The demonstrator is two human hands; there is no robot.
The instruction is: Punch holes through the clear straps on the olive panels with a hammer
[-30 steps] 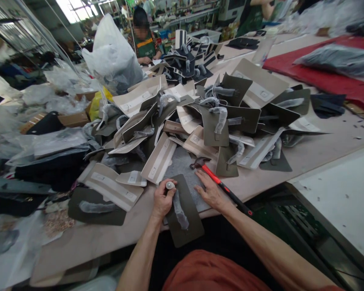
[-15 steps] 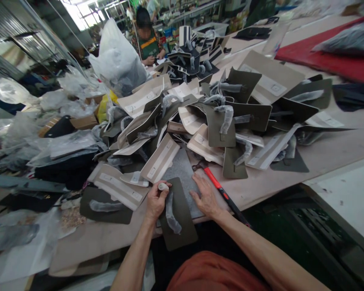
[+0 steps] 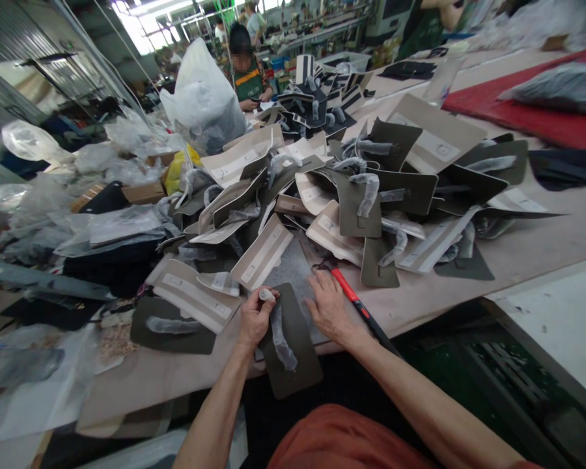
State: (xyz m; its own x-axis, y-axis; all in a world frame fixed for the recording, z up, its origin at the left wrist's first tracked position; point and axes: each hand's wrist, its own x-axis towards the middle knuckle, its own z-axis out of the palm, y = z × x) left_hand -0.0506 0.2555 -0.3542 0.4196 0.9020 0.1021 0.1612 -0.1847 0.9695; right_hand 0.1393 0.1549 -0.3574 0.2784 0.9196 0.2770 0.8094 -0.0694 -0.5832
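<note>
My left hand (image 3: 254, 320) is closed around a short rod with a pale round end (image 3: 266, 295), at the upper left edge of a dark olive panel (image 3: 301, 355). A handle wrapped in clear plastic (image 3: 282, 342) runs along this panel, which overhangs the table's front edge. My right hand (image 3: 329, 306) lies palm down with fingers stretched out on a grey slab (image 3: 293, 260), holding nothing. Just right of it rests a hammer (image 3: 355, 301) with a red and black handle, its head partly hidden near my fingertips.
A heap of similar panels (image 3: 361, 218) with plastic-wrapped handles covers the table beyond my hands. More panels (image 3: 190, 293) lie at the left. Plastic bags (image 3: 122, 228) pile up further left. A person (image 3: 249, 81) sits across, behind a big white bag (image 3: 202, 91).
My right hand has slid slightly forward and its fingers lie closer to the hammer's head. My left hand keeps its hold on the rod. The view has shifted a little.
</note>
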